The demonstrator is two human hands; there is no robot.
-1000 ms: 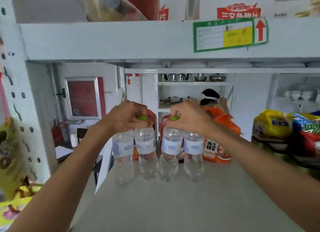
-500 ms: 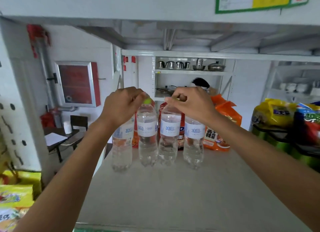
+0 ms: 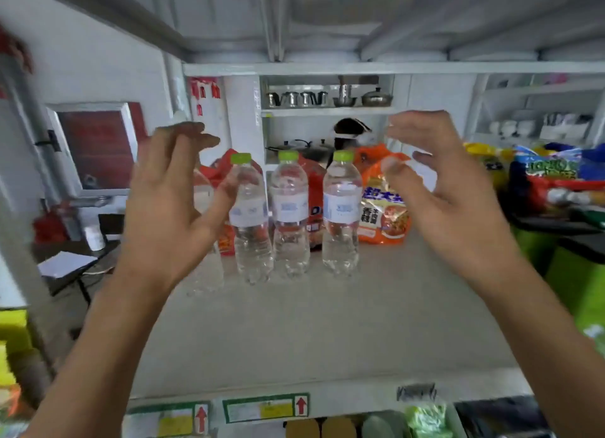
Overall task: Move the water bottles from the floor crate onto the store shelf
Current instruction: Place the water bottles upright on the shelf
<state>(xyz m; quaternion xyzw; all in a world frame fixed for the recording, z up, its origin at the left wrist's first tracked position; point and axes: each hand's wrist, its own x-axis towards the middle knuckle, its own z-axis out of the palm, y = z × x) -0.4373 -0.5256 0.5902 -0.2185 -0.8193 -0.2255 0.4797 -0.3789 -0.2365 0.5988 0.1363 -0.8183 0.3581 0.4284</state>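
Observation:
Clear water bottles with green caps and pale blue labels stand upright in a row at the back of the grey store shelf (image 3: 327, 323): one (image 3: 250, 218), one (image 3: 289, 213) and one (image 3: 340, 212), plus another (image 3: 204, 195) mostly hidden behind my left hand. My left hand (image 3: 170, 202) hovers in front of the row's left end, fingers spread, holding nothing. My right hand (image 3: 442, 189) is raised to the right of the row, fingers apart and empty. The floor crate is out of view.
Orange noodle packs (image 3: 383, 205) lean behind and right of the bottles. Colourful snack bags (image 3: 553, 179) fill the shelf's right side. The shelf above (image 3: 360, 28) hangs low overhead. Price tags (image 3: 265, 408) line the front edge; goods sit on the shelf below.
Both hands have let go of the bottle caps, opened and drawn back and apart. The bottles now stand free on the shelf. The view has tilted downward.

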